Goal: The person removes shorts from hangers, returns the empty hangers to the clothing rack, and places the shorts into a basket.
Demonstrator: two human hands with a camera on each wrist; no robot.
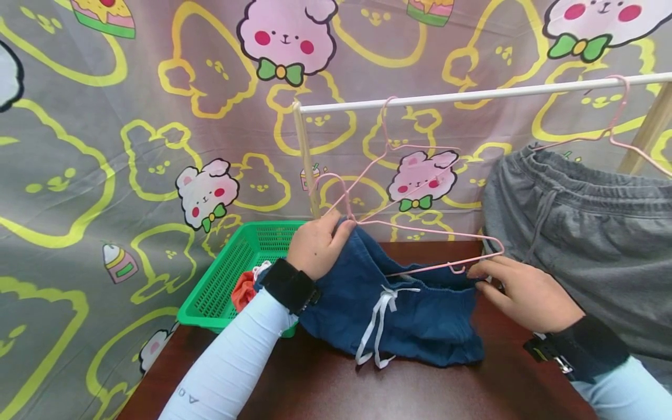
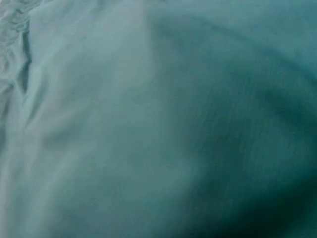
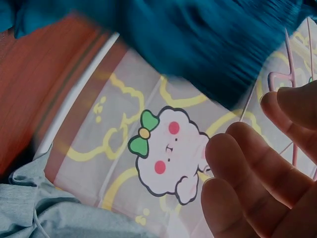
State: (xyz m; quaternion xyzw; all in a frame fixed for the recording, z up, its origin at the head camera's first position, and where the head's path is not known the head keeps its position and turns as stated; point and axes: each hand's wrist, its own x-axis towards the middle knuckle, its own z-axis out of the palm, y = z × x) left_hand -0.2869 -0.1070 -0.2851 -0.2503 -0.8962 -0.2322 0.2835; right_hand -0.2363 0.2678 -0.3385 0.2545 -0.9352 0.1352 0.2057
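Observation:
Blue drawstring shorts (image 1: 341, 291) with a white cord (image 1: 385, 300) stand bunched above the brown table, waistband up. My left hand (image 1: 317, 245) grips their left waistband edge, its thumb at the neck of a pink clothes hanger (image 1: 420, 230). The hanger's lower bar reaches into the waist opening, while its right end sticks out above. My right hand (image 1: 530, 291) is beside the right waistband corner and that hanger end. In the right wrist view its bent fingers (image 3: 225, 153) show apart from the cloth. Blurred fabric (image 2: 148, 124) fills the left wrist view.
A green basket (image 1: 210, 286) behind my left forearm contains an orange-red cloth (image 1: 242, 291). Behind the shorts, a white rail (image 1: 472, 93) carries another pink hanger (image 1: 387, 125) and grey shorts (image 1: 588, 233) on a hanger at the right. A cartoon-print curtain (image 1: 157, 105) backs everything.

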